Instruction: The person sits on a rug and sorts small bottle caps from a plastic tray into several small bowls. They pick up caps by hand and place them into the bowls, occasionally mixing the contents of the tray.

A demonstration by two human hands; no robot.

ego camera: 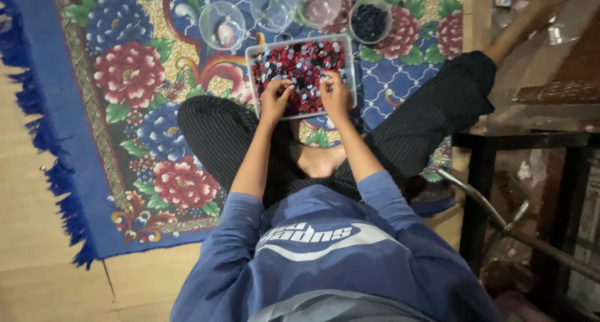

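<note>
Overhead, head view, I log: white rectangular tray (251, 72) on floral rug (125, 78), heaped with small red, blue, dark round pieces (300, 63) | left hand (275, 99) and right hand (335, 96) curled, fingertips in the pile; pinch unclear | four clear round bowls (222, 25) beyond, one holding dark pieces (369, 21).

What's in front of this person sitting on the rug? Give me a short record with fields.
setting: person seated on a blue flowered rug laid on a wooden floor
tray: white rectangular tray filled with small red, blue and dark round pieces
left hand: left hand resting in the pieces at the tray's near edge
right hand: right hand also in the pieces, beside the left
bowls: four clear round bowls beyond the tray; the rightmost bowl holds dark pieces
to the right: dark table
</note>
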